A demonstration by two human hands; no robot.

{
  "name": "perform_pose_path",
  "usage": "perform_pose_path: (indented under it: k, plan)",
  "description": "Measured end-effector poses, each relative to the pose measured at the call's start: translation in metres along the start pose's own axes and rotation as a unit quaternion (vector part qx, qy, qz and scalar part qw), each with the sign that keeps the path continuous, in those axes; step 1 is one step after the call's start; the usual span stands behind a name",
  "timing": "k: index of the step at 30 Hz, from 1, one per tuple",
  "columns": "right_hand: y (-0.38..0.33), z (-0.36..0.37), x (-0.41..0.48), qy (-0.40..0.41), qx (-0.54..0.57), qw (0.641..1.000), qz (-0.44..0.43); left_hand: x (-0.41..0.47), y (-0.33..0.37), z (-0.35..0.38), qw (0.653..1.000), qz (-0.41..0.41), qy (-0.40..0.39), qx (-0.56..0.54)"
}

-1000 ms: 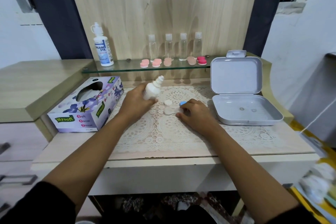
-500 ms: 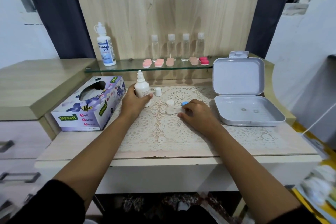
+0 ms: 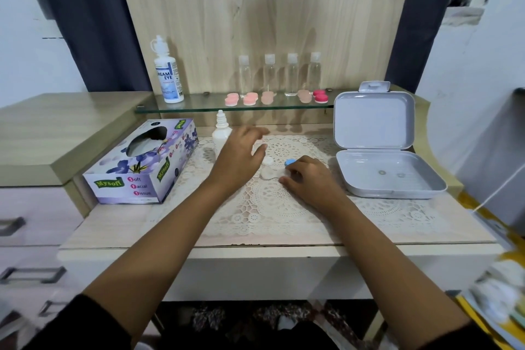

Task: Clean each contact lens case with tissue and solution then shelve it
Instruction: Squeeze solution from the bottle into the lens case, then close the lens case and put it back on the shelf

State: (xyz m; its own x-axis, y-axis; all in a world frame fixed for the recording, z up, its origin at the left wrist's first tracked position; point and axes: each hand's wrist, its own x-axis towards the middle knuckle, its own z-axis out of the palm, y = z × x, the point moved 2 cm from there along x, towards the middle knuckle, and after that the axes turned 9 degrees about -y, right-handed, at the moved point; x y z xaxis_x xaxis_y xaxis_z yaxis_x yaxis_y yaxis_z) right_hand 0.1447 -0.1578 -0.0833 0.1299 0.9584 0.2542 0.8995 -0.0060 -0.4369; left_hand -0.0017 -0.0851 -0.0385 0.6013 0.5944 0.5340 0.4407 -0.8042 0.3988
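- My left hand (image 3: 241, 156) hovers over the lace mat (image 3: 270, 207), fingers loose and spread, holding nothing. The fingertips are smeared by blur.
- My right hand (image 3: 311, 179) rests on the mat with its fingers curled. It pinches the right end of the white contact lens case (image 3: 268, 173) between thumb and forefinger (my knuckles cover that end, so I cannot judge how firm the grip is).
- The case lies flat near the middle of the mat, between my two hands.
- A white cap (image 3: 267, 161) sits at the back of the case, and a blue cap (image 3: 290, 162) peeps out at my right fingertips. I cannot tell whether either is screwed on.
- A small dropper bottle (image 3: 222, 131) stands upright just behind my left hand, which hides its lower part.
- The tissue box (image 3: 142, 162) lies to the left of the mat. The tissue in its opening is dim.
- On the glass shelf (image 3: 199, 107) above stands a tall solution bottle (image 3: 168, 74) at the left.
- Further right on the shelf is a row of four clear bottles (image 3: 269, 74) with pink cases (image 3: 250, 99) in front, too small to count surely.
- An open grey box (image 3: 392, 179) sits at the right of the mat with its lid upright. Two tiny round things in its tray are too small to name.
- At the lower right edge, blurred yellow and white shapes are cut off by the frame.
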Motion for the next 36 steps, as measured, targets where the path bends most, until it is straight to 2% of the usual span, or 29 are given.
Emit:
perform_pose_path:
  k: [3,7,11,19,24,30,36]
  plan:
    - [0.000,0.000,0.000,-0.001,0.003,1.000,0.002,0.013,-0.005,0.012,0.991,-0.061,-0.117,0.005]
    - [0.000,0.001,0.001,-0.004,0.004,1.000,0.002,0.025,-0.016,0.022,0.968,-0.135,-0.209,0.032]
    - [0.000,0.000,0.001,-0.004,0.006,1.000,0.001,0.029,-0.020,0.026,0.948,-0.154,-0.277,0.040]
    - [-0.001,0.001,0.000,-0.003,0.010,1.000,0.005,0.032,-0.020,0.022,0.949,-0.166,-0.269,0.015]
    - [-0.001,0.000,0.001,-0.008,0.009,1.000,0.008,0.025,-0.023,0.018,0.962,-0.177,-0.206,-0.031]
    - [0.000,0.000,0.000,-0.010,0.009,1.000,0.009,0.001,-0.016,0.013,0.969,-0.144,-0.180,-0.091]
    - [0.000,0.000,0.000,-0.010,0.006,1.000,0.008,-0.009,-0.012,0.015,0.974,-0.111,-0.187,-0.067]
